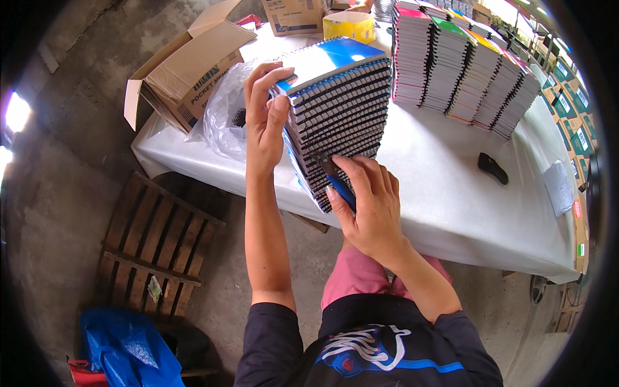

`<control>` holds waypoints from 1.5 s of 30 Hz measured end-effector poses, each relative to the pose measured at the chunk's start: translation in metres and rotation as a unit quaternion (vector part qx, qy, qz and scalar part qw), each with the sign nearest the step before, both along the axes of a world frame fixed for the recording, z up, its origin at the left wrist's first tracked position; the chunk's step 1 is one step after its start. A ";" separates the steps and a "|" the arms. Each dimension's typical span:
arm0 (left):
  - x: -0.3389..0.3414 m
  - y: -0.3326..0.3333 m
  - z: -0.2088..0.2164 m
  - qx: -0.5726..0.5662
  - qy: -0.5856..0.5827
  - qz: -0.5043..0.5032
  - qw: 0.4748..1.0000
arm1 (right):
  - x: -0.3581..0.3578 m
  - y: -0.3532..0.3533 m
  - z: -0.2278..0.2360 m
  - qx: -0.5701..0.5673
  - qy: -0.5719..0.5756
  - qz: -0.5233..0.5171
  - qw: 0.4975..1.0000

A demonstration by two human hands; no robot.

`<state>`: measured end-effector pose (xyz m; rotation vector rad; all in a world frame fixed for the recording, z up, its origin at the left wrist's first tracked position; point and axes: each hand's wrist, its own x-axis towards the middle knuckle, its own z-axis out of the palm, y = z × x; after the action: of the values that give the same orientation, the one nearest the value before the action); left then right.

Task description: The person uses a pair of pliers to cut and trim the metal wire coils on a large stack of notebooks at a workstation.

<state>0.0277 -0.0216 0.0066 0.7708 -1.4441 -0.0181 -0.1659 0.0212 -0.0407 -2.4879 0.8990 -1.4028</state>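
A tall stack of spiral notebooks (345, 106) with a blue top cover stands at the table's near edge, its black coil bindings facing me. My left hand (265, 116) grips the stack's upper left corner, fingers over the top cover and thumb against the side. In my right hand (371, 206) are pliers with blue handles (342, 190), closed in by thumb and fingers. The dark head of the pliers is against the coils low on the stack; whether its jaws are apart I cannot tell.
More coil-bound notebooks (445, 71) stand in several tall stacks at the back right. On the white-covered table (425, 193) lie a black object (493, 168) and a folded white cloth (558, 187). Clear plastic (222, 122) and an open carton (187, 77) sit left. A wooden pallet (151, 248) is below.
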 end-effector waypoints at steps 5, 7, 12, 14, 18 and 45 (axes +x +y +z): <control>-0.001 0.002 0.001 0.014 0.000 0.000 1.000 | 0.002 -0.003 -0.004 -0.048 0.025 -0.020 0.998; -0.001 0.002 0.001 0.007 0.000 -0.001 1.000 | 0.002 -0.001 0.000 -0.032 0.042 -0.017 0.998; -0.001 0.001 0.000 -0.004 -0.010 0.004 1.000 | 0.002 0.001 0.002 0.356 -0.126 0.210 0.902; 0.001 0.002 -0.003 -0.002 -0.009 0.004 1.000 | -0.007 0.001 0.016 0.639 -0.198 0.314 0.674; -0.001 0.002 -0.001 0.006 0.000 0.002 1.000 | 0.000 0.001 -0.009 0.149 -0.064 0.092 0.983; 0.000 0.001 -0.003 0.012 0.012 -0.013 1.000 | -0.001 0.006 -0.002 0.603 -0.240 0.312 0.694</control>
<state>0.0272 -0.0204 0.0035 0.7693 -1.4337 -0.0629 -0.1672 0.0274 -0.0424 -1.1113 0.4631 -0.6937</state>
